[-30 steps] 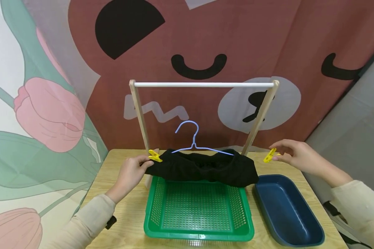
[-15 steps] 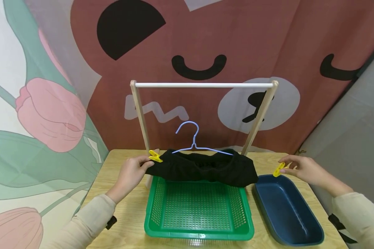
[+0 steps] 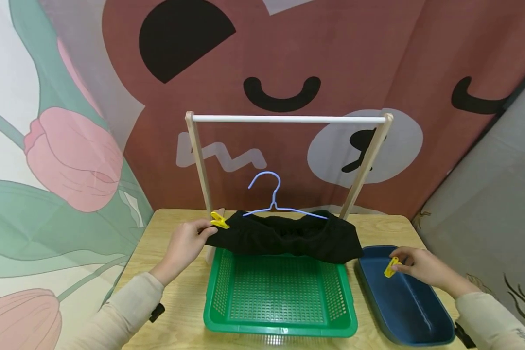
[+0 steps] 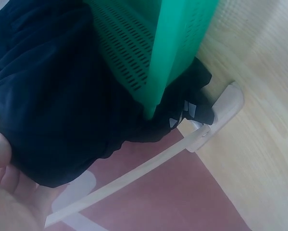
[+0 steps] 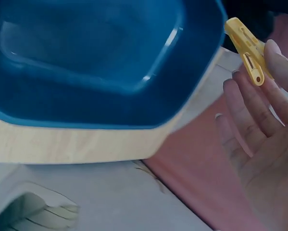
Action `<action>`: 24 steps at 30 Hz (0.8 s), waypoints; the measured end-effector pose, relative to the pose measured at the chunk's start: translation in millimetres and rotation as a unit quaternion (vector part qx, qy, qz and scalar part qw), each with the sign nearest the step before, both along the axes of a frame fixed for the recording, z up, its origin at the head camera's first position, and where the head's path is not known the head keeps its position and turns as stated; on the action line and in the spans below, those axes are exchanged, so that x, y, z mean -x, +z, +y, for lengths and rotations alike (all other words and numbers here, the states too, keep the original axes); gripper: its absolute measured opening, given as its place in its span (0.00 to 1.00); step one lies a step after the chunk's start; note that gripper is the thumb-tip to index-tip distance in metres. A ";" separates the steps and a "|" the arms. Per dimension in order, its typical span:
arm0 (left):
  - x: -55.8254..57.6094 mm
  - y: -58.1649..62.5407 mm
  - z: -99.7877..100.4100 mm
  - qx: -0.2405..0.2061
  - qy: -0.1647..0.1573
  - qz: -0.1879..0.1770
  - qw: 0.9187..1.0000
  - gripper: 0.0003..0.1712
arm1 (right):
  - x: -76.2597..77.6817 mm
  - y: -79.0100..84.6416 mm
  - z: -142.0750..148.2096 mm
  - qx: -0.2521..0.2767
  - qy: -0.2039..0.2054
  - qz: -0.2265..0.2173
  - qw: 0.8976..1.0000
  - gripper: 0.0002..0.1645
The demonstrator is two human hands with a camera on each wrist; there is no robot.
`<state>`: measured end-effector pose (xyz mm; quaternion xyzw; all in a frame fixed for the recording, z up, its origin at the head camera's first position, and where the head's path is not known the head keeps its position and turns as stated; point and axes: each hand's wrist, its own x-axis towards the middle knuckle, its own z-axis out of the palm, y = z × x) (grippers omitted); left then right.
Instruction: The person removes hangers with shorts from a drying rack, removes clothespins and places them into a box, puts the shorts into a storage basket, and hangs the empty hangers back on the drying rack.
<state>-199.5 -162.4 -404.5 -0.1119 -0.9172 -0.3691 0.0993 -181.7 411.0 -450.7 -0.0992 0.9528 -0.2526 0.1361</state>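
Observation:
A black garment (image 3: 284, 238) lies across the back rim of the green basket (image 3: 280, 331), with a light-blue hanger (image 3: 273, 197) sticking up from it. My left hand (image 3: 185, 248) pinches the garment's left end between thumb and fingers, just beside a yellow clothespin (image 3: 219, 220) clipped there. In the left wrist view only a bit of that clothespin shows. Over the back part of the dark-blue tray (image 3: 376, 311), my right hand (image 3: 424, 267) pinches a second yellow clothespin (image 5: 249, 50) between thumb and index finger. Its other fingers are spread loosely in the right wrist view.
A wooden rack (image 3: 199, 165) with a white crossbar (image 3: 288, 119) stands behind the basket. The light wooden table (image 3: 175, 311) ends close to the right of the tray. A printed curtain (image 3: 262, 58) hangs directly behind.
My right hand has lowered toward me with its clothespin, from beside the rack to above the blue tray. The left hand and the garment have stayed in place.

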 end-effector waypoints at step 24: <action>1.4 -0.4 0.3 0.010 -0.006 0.002 1.000 0.11 | 7.7 -64.6 3.8 -0.041 -0.005 -0.065 0.997 0.19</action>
